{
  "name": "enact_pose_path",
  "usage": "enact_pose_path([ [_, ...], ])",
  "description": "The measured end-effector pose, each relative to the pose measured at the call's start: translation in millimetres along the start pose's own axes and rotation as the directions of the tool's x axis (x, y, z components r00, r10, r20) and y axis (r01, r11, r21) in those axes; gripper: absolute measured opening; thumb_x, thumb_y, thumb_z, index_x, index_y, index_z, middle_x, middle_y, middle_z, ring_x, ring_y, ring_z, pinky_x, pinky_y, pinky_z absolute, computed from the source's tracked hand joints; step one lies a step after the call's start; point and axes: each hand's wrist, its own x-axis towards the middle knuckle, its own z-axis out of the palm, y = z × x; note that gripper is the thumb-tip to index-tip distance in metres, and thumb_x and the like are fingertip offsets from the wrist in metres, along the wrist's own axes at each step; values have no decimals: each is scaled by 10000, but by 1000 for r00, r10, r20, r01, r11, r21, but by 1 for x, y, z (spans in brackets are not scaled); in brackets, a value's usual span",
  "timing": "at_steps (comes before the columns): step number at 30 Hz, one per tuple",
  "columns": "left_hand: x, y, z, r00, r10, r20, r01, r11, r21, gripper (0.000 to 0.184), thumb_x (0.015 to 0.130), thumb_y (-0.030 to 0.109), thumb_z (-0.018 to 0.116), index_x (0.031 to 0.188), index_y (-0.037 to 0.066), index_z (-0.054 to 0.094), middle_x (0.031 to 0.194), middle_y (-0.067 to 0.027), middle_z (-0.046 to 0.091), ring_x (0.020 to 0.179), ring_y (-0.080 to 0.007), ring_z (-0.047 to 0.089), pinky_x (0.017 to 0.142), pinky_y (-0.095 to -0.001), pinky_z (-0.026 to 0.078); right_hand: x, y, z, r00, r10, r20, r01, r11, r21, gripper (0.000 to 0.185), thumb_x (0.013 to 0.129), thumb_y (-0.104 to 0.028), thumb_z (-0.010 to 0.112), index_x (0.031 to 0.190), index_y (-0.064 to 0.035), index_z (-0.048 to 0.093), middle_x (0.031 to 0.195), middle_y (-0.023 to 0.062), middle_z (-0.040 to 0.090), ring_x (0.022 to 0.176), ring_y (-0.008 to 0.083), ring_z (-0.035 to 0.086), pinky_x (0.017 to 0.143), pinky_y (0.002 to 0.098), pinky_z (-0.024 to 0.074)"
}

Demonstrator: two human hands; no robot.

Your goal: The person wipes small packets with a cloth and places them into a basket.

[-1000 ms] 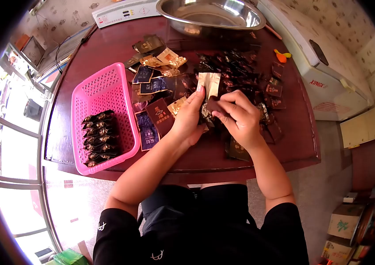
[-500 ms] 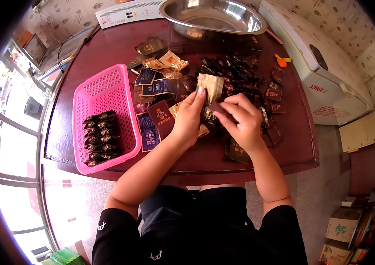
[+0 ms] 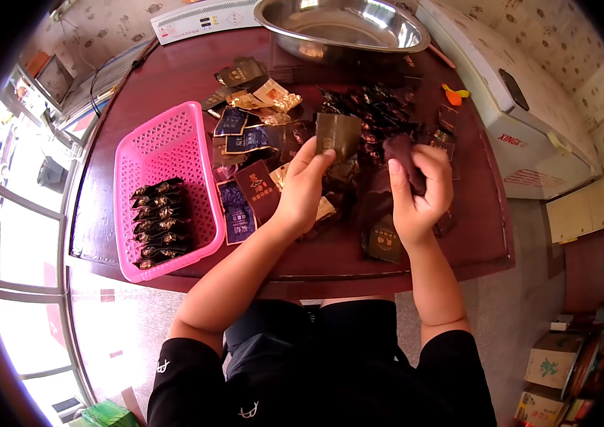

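Note:
My left hand (image 3: 303, 186) is closed on an olive-brown packet (image 3: 338, 135), its thumb across the lower edge. To its right, my right hand (image 3: 421, 191) pinches a dark maroon cloth (image 3: 400, 158), which hangs down toward the table. Dark shiny packets (image 3: 369, 107) lie in a heap beyond my hands. Left of my left hand are a brown card packet (image 3: 258, 186), blue packets (image 3: 238, 213) and gold packets (image 3: 273, 96). A pink basket (image 3: 209, 213) holds a row of several black packets (image 3: 163, 224).
A large steel basin (image 3: 341, 25) stands at the back of the dark red table (image 3: 295, 267). Beside it is a white appliance (image 3: 202, 21). A white freezer (image 3: 515, 107) flanks the table on the right. An orange and yellow object (image 3: 453, 95) lies near the right edge.
My right hand has moved right, away from my left hand, with the dark cloth. The packet in my left hand now shows an olive-brown face instead of a pale gold one.

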Motion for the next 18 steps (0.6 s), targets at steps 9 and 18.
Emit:
enact_pose_path([
  [9,2,5,-13,957,-4,290,-64,972,225,589,916,2,577,1461,7,354,1367,-82,503,1283,-170,460,1099,-337,365,-5,6,16,851,-23,525,2,999,41,352,916,-216,644,1230,-58,662,1345,107,592,1359,345,436,1070,453,402],
  [18,-5,10,-1,850,-141,507,-31,948,316,371,970,36,566,1334,5,497,1213,-43,619,1149,-119,557,975,-268,447,-5,26,8,945,274,178,-265,961,-77,243,932,-61,624,1166,-1,642,1078,155,673,945,317,660,831,368,522],
])
